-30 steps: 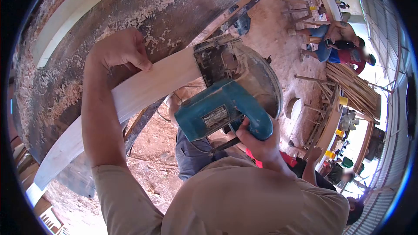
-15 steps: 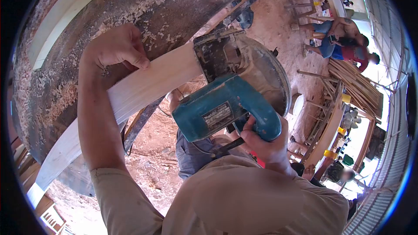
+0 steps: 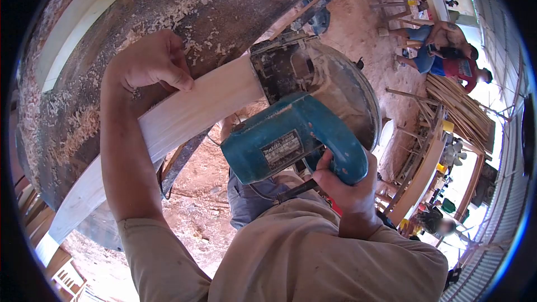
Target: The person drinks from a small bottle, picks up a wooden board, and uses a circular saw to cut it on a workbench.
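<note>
A teal circular saw (image 3: 265, 142) rests with its dark base plate on the far end of a long pale board (image 3: 193, 100). My right hand (image 3: 349, 187) is wrapped round the saw's rear handle. A dusty round guard (image 3: 341, 89) hides the blade. On the board's edge lies the thumb of my left hand (image 3: 154, 64), its fingers curled down over the far side, where the fingertips are hidden. The board lies along the near edge of a dark worktable (image 3: 212, 17) strewn with shavings. A black cord (image 3: 293, 191) leaves the saw near my right hand.
Another pale board (image 3: 72, 31) lies on the table's far side. Two people (image 3: 447, 50) bend over work at the upper right, near stacked wooden strips (image 3: 458, 112). A white plastic chair (image 3: 70, 279) stands at the lower left. Sawdust covers the floor (image 3: 196, 207).
The saw and my right hand have shifted slightly to the right. My left hand has barely moved on the board.
</note>
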Demonstrator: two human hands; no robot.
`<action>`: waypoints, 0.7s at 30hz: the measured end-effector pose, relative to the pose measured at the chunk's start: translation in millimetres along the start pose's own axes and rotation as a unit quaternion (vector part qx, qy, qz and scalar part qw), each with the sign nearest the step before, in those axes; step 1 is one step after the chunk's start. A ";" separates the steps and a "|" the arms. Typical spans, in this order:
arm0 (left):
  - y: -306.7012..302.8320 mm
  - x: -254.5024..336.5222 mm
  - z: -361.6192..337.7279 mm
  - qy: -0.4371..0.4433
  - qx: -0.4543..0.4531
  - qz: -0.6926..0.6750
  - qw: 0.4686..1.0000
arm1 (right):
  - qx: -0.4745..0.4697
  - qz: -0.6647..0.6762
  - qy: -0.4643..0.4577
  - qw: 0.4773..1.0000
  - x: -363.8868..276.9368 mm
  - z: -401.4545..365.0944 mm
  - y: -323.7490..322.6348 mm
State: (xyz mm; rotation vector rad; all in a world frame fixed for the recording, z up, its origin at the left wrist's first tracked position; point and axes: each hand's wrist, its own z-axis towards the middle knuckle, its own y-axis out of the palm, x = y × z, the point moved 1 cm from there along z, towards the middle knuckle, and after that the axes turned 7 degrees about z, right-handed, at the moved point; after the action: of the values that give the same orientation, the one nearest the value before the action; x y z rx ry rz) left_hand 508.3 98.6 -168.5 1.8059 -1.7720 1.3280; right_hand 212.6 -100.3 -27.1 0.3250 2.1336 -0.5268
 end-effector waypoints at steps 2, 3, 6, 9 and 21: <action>-0.4 0.2 0.3 0.002 0.001 -0.011 1.000 | -0.008 -0.010 -0.006 1.000 -0.7 0.5 0.4; -0.4 0.0 0.9 0.000 -0.007 -0.009 1.000 | -0.008 -0.010 -0.006 1.000 1.2 0.6 -0.6; 1.5 -0.4 0.6 -0.004 -0.001 -0.033 0.999 | -0.025 -0.021 -0.012 0.999 12.8 3.0 -5.3; 1.5 -0.3 0.7 -0.007 0.009 -0.047 0.999 | -0.040 -0.011 -0.033 0.999 21.0 4.4 -7.1; 2.8 0.7 -0.2 -0.032 0.018 -0.071 0.997 | -0.065 -0.018 -0.062 0.996 18.5 9.7 -9.5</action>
State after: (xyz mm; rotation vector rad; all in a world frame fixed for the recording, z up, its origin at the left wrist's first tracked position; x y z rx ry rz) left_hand 505.6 97.8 -169.0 1.9742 -1.6270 1.2687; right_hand 205.0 -112.6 -45.0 0.1755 2.0441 -0.4147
